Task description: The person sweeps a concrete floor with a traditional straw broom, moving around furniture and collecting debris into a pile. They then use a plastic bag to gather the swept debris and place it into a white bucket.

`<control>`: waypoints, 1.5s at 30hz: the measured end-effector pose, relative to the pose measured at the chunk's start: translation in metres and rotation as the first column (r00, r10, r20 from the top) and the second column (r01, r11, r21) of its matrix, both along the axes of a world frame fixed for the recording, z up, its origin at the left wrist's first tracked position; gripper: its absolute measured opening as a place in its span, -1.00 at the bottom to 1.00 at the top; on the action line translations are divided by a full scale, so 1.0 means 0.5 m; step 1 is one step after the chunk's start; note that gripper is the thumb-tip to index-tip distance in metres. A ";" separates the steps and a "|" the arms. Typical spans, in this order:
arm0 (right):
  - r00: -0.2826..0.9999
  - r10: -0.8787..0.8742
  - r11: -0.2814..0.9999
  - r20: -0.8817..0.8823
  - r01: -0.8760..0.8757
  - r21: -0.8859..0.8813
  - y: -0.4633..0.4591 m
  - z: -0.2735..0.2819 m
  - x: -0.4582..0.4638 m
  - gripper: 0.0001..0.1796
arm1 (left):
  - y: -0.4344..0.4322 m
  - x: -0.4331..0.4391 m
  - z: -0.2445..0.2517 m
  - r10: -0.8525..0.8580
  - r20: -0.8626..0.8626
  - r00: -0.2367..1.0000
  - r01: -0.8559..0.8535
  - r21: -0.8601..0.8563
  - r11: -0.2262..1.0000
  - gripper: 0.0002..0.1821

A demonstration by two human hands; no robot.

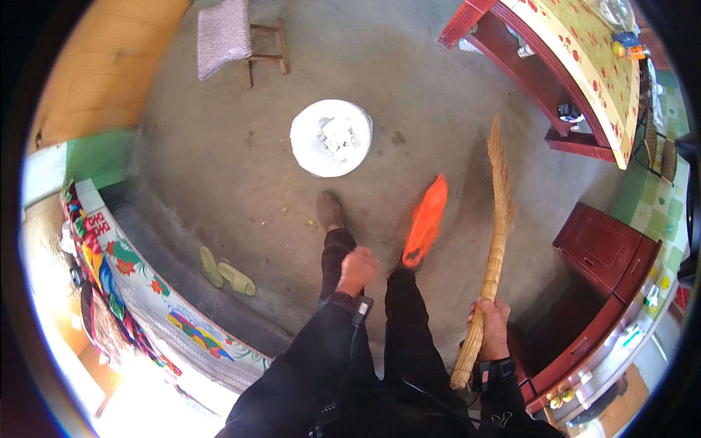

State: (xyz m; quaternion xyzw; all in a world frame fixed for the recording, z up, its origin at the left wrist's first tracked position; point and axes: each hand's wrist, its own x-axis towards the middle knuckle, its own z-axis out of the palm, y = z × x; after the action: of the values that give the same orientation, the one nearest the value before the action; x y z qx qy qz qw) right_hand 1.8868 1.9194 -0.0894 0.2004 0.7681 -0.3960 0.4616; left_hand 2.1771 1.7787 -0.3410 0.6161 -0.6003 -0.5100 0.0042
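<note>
My right hand grips the lower handle of a straw broom, whose bristles point away from me at the right. In front of my legs is my left hand, its fingers curled; whether anything lies inside them cannot be seen. An orange-red plastic bag is between the left hand and the broom, over my right foot; whether it hangs or lies there is unclear. Beyond my feet, a white round bin with a liner stands on the floor, with crumpled white paper inside.
A stool with a woven cover stands at the far left. Green slippers lie beside the bed edge. On the right are a red table with a flowered cover and a dark red cabinet. Concrete floor surrounds the bin.
</note>
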 end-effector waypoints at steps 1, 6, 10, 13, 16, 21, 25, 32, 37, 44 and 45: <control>0.999 0.029 0.999 -0.019 -0.028 0.023 -0.025 -0.004 0.004 -0.76 | -0.046 0.020 -0.042 0.012 0.050 0.999 -0.011 -0.018 1.000 -0.62; 0.981 0.172 0.976 -0.091 -0.157 0.153 -0.157 -0.065 0.022 -0.77 | -0.341 0.073 -0.193 0.522 0.079 0.849 -0.504 0.414 0.758 -0.42; 0.976 0.181 0.978 -0.120 -0.166 0.128 -0.270 -0.134 0.002 -0.77 | -0.537 0.044 -0.258 0.732 0.027 0.681 -0.636 0.517 0.572 -0.47; 0.958 0.237 0.971 -0.159 -0.226 0.081 -0.377 -0.197 -0.027 -0.70 | -0.600 0.036 -0.276 0.746 0.038 0.665 -0.634 0.556 0.538 -0.60; 0.962 0.210 0.976 -0.174 -0.197 0.092 -0.498 -0.280 -0.029 -0.68 | -0.609 0.034 -0.277 0.712 0.056 0.699 -0.641 0.491 0.591 -0.83; 0.978 0.197 0.980 -0.070 -0.199 -0.027 -0.648 -0.391 0.068 -0.68 | -0.601 0.128 -0.225 0.553 0.113 0.825 -0.532 0.485 0.695 -0.77; 0.952 0.301 0.953 -0.061 -0.302 -0.008 -0.701 -0.439 0.222 -0.80 | -0.529 0.287 -0.136 0.639 0.046 0.768 -0.592 0.432 0.681 -0.77; 0.404 0.872 0.417 -0.278 -0.909 -0.012 -0.626 -0.399 0.578 -0.53 | -0.320 0.594 0.069 0.843 0.158 0.514 -0.823 0.367 0.433 -0.64; 0.463 0.886 0.461 0.021 -0.873 -0.161 -0.611 -0.269 0.660 -0.50 | -0.168 0.724 0.181 0.888 0.292 0.355 -0.930 0.209 0.303 -0.65; 0.687 0.702 0.712 0.189 -0.683 -0.163 -0.526 -0.066 0.425 -0.55 | -0.040 0.788 0.217 0.918 0.370 0.141 -0.965 0.260 0.043 -0.67; 0.685 0.716 0.698 0.135 -0.710 -0.094 -0.523 -0.070 0.397 -0.54 | -0.031 0.787 0.219 0.910 0.408 0.071 -0.969 0.244 -0.034 -0.67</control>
State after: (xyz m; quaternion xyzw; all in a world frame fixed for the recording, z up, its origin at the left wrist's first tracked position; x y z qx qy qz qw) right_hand 2.0851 1.6577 -0.1245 -0.0903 0.7387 -0.1810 0.6430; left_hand 2.5707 1.7633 -0.2316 0.8667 0.1232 -0.4541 0.1658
